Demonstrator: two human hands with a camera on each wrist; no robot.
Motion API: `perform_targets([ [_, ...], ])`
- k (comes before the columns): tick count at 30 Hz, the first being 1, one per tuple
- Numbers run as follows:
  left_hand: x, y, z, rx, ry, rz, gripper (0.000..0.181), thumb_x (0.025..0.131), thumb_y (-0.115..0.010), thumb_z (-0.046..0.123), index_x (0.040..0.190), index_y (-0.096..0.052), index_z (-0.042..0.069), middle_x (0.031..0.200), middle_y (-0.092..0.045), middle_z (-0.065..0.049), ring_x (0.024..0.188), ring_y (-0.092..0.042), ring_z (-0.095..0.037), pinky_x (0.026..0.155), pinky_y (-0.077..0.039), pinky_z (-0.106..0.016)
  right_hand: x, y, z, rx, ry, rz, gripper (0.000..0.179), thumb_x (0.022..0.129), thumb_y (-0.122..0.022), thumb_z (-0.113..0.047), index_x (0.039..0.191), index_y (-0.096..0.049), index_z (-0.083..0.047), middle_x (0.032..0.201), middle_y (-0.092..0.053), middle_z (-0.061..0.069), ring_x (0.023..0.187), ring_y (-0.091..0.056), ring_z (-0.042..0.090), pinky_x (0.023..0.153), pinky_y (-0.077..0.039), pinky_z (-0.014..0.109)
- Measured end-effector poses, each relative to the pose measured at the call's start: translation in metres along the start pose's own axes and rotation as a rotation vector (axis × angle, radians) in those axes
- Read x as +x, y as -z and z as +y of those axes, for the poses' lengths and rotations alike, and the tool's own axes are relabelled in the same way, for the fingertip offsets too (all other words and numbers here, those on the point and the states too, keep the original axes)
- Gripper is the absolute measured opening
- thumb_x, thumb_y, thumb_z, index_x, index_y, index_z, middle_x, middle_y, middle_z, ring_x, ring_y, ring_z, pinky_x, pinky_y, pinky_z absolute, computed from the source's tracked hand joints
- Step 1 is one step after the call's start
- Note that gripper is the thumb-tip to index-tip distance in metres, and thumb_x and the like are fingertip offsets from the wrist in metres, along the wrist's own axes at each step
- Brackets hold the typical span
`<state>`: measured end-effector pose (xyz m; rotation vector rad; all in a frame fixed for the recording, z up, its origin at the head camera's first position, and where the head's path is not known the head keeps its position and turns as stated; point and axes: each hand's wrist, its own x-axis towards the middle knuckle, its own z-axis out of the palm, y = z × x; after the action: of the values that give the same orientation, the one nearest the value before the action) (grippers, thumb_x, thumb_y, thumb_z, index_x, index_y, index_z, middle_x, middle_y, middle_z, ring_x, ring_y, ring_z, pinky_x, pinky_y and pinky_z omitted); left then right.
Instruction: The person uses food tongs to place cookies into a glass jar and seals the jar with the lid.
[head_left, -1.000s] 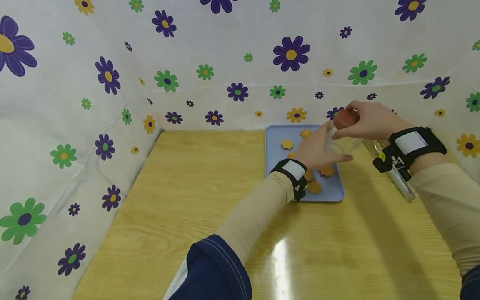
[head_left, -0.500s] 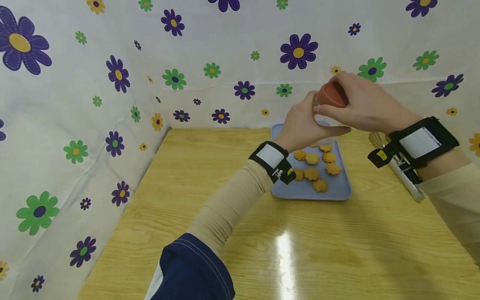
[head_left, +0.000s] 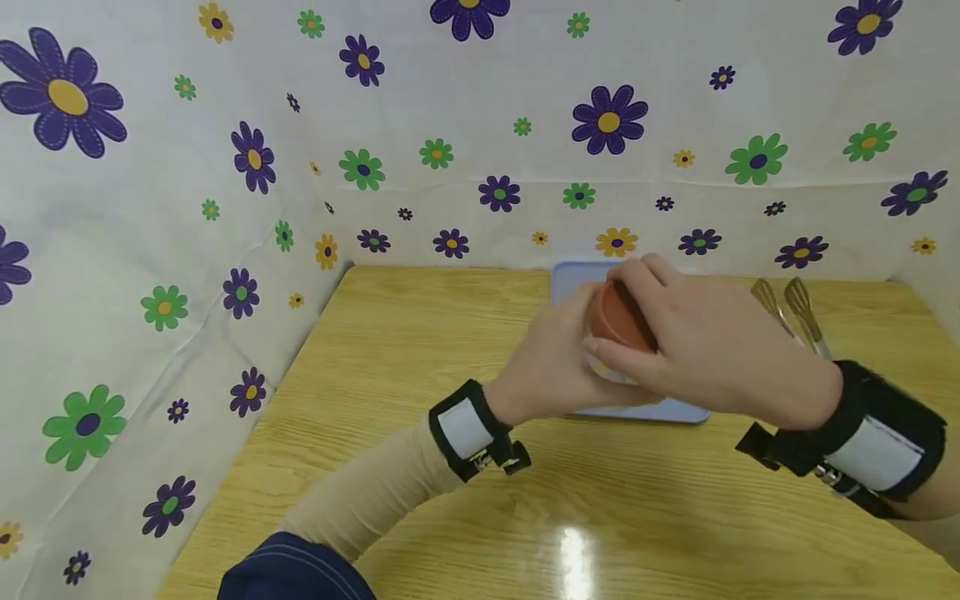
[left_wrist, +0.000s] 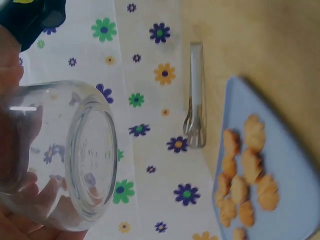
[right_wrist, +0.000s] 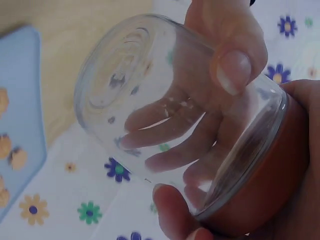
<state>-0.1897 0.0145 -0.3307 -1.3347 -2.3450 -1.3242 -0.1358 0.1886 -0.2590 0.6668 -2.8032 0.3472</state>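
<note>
In the head view, my left hand point(head_left: 551, 362) and right hand point(head_left: 708, 346) meet around a glass jar in front of the tray. My right hand grips its reddish-brown lid point(head_left: 621, 321). In the right wrist view the clear jar point(right_wrist: 107, 82) is tilted, its lid point(right_wrist: 265, 192) at the lower right, with left-hand fingers curled round the glass. From the left wrist, the round jar base point(left_wrist: 95, 157) shows, and no contents are visible through the glass. The lid sits on or against the jar's mouth; whether it is tight I cannot tell.
A light blue tray point(head_left: 581, 271) stands at the back of the wooden table, partly behind my hands. Several golden cookies point(left_wrist: 252, 165) lie on it. Metal tongs point(head_left: 801, 308) lie to its right. Flower-printed cloth point(head_left: 420, 92) hangs along the back and left table edges.
Both hands have brought the jar and lid up from beside the tray, then back toward me and leftward. The lid stays in my right hand. The head view has shifted slightly.
</note>
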Motion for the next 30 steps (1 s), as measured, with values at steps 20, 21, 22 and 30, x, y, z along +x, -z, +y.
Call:
perform_targets([
  [20,-0.101,-0.056,-0.033,-0.160,0.330,-0.151,0.091,0.065,-0.094,0.038,0.139,-0.046,0.016,0.120,-0.066,-0.001,0.100,-0.066,-0.005,0.081,-0.057,-0.017,-0.044,-0.090,-0.019,-0.043,0.128,-0.111,0.065,0.088,-0.058,-0.071,0.112,-0.062,-0.010,0.086,-0.057,-0.001,0.053,-0.047,0.007,0.042,-0.043,0.023],
  [21,-0.102,-0.058,-0.035,-0.147,0.336,-0.160,0.093,0.065,-0.095,0.039,0.140,-0.046,0.016,0.119,-0.066,-0.001,0.099,-0.066,-0.004,0.081,-0.057,-0.016,-0.045,-0.093,-0.019,-0.049,0.126,-0.118,0.067,0.087,-0.058,-0.072,0.112,-0.062,-0.010,0.086,-0.056,-0.001,0.053,-0.047,0.007,0.042,-0.044,0.024],
  [22,-0.102,-0.059,-0.036,-0.131,0.339,-0.167,0.094,0.064,-0.095,0.041,0.141,-0.046,0.016,0.118,-0.066,-0.001,0.099,-0.066,-0.004,0.080,-0.057,-0.015,-0.046,-0.095,-0.018,-0.056,0.126,-0.123,0.068,0.087,-0.057,-0.073,0.113,-0.062,-0.009,0.086,-0.056,0.000,0.053,-0.047,0.008,0.041,-0.045,0.024],
  [30,-0.104,-0.064,-0.045,-0.082,0.336,-0.192,0.094,0.064,-0.094,0.045,0.139,-0.045,0.016,0.118,-0.067,-0.002,0.098,-0.066,-0.004,0.081,-0.056,-0.015,-0.048,-0.107,-0.016,-0.082,0.119,-0.130,0.073,0.086,-0.058,-0.074,0.115,-0.065,-0.007,0.087,-0.055,0.002,0.049,-0.044,0.010,0.038,-0.044,0.026],
])
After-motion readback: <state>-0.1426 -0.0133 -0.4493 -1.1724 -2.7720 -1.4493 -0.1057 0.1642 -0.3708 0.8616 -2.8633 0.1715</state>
